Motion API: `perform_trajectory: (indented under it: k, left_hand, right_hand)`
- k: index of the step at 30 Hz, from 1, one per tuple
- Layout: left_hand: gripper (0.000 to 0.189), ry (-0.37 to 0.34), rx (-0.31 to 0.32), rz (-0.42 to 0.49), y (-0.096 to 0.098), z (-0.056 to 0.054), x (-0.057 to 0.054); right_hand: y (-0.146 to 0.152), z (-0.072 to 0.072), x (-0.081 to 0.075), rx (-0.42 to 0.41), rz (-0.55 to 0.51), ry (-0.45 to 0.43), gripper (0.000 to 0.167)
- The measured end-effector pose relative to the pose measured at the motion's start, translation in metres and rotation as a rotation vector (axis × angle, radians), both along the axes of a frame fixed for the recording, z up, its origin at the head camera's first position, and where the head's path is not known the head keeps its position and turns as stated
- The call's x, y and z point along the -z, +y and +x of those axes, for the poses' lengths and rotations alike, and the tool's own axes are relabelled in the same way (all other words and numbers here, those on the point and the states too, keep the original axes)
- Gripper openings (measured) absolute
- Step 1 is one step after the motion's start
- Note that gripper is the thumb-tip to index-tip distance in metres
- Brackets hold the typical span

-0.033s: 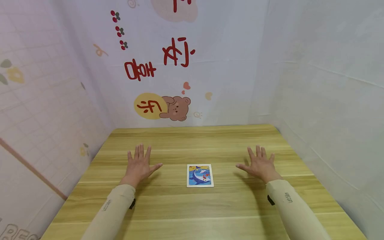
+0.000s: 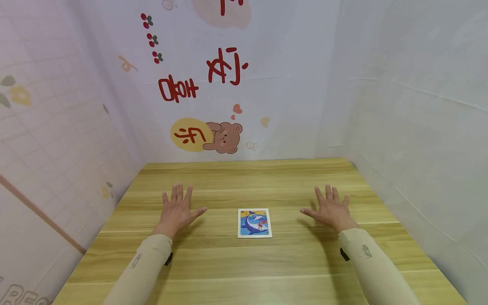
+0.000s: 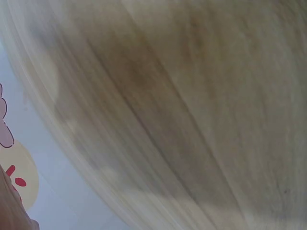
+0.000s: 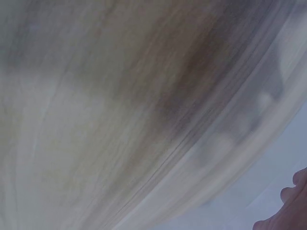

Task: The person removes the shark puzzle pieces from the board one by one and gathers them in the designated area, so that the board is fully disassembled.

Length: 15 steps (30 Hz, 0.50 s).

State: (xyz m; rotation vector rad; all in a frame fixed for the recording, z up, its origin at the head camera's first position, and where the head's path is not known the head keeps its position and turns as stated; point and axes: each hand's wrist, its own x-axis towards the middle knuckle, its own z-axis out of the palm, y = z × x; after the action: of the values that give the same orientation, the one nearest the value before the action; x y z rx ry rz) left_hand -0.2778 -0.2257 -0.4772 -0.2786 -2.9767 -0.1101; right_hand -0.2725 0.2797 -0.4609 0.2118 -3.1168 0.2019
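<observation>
A small, nearly square picture board [image 2: 254, 223] with a white border lies flat on the wooden table [image 2: 244, 262]. Its picture shows a blue and white whale or dolphin with some yellow at the top. My left hand [image 2: 176, 214] is to the left of the board, palm down, fingers straight and spread. On the other side, my right hand [image 2: 331, 212] has its fingers spread in the same way. Neither hand touches the board. Only a bit of the left hand [image 3: 13, 211] shows in the left wrist view, and a few fingertips of the right hand [image 4: 288, 208] in the right wrist view.
Behind the table hangs a white cloth [image 2: 289, 118] printed with red characters and a bear [image 2: 226, 137]. More cloth bounds the left side [image 2: 49, 140] and the right side [image 2: 419, 127]. Both forearms wear pale sleeves [image 2: 141, 267] with dark bands near the wrists.
</observation>
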Motion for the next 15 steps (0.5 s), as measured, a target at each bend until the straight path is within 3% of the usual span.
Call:
perform_trajectory:
  k: [15]
  left_hand:
    - [0.101, 0.002, 0.011, 0.004, 0.012, 0.001, -0.008]
  right_hand:
    - [0.003, 0.002, 0.000, -0.001, -0.013, 0.036, 0.104]
